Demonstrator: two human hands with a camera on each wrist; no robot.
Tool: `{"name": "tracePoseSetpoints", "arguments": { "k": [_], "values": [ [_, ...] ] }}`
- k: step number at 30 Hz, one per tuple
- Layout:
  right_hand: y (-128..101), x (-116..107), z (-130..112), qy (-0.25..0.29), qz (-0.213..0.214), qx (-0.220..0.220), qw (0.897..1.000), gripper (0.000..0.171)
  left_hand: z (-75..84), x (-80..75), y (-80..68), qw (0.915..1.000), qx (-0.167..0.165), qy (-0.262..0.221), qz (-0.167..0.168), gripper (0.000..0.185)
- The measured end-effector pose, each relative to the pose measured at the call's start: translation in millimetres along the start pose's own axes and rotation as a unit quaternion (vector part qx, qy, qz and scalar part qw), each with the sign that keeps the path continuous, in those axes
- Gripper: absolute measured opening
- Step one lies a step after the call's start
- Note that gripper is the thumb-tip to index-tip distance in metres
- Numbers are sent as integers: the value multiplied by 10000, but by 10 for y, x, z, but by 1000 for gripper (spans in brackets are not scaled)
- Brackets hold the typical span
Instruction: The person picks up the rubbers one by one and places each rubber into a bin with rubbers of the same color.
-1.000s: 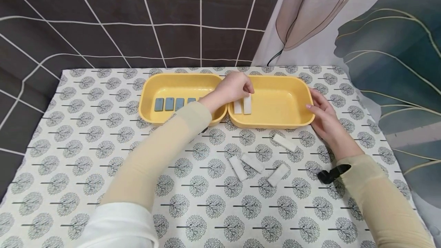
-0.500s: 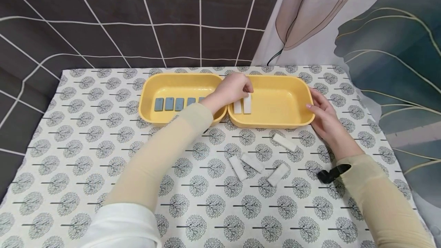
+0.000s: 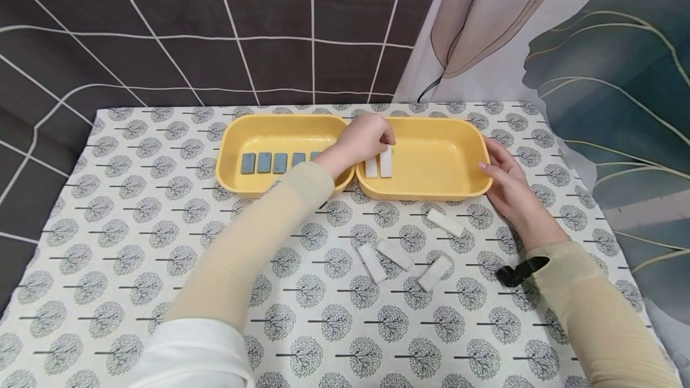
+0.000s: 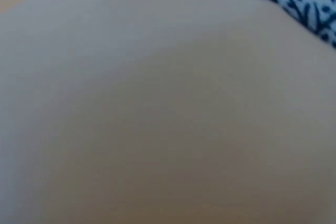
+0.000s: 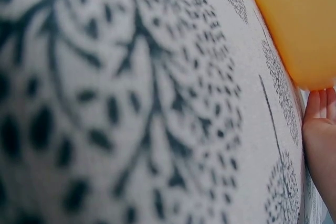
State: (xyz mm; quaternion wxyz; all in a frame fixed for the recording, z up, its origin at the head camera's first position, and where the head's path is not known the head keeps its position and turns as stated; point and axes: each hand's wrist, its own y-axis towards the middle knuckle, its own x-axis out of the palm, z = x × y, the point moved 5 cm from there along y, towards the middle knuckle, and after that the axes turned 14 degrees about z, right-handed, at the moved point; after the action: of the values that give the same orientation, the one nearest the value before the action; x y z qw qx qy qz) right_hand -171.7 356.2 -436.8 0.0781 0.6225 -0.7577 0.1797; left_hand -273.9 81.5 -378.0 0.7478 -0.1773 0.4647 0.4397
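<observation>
Two white tiles (image 3: 378, 164) lie side by side in the right yellow tray (image 3: 431, 187), exactly as a second ago; the left hand (image 3: 363, 136) still pinches the right-hand one, fingers curled. The right hand (image 3: 507, 181), fingers straight, stays against the tray's end. Four white tiles (image 3: 401, 250) lie on the tree-print cloth (image 3: 135, 226); blue tiles (image 3: 272, 162) line the left tray (image 3: 237, 181)

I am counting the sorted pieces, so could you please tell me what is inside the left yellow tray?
In the left yellow tray, a row of blue tiles lies flat: four show fully, and a fifth peeks out beside the left forearm, which hides anything further right.
</observation>
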Motion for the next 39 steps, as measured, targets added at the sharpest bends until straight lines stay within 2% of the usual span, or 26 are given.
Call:
{"name": "tracePoseSetpoints", "arguments": {
  "k": [4, 17, 39],
  "values": [
    [0, 0, 1, 0, 11, 12, 10000, 60, 11, 10, 2, 9999, 22, 138, -18, 21],
    [4, -3, -4, 54, -90, -42, 9999, 60, -1, 25, 6, 9999, 45, 155, 53, 20],
    [-4, -12, -2, -45, -178, -101, 9998, 59, -4, 26, 7, 9996, -85, 252, -15, 19]
  ]
}}
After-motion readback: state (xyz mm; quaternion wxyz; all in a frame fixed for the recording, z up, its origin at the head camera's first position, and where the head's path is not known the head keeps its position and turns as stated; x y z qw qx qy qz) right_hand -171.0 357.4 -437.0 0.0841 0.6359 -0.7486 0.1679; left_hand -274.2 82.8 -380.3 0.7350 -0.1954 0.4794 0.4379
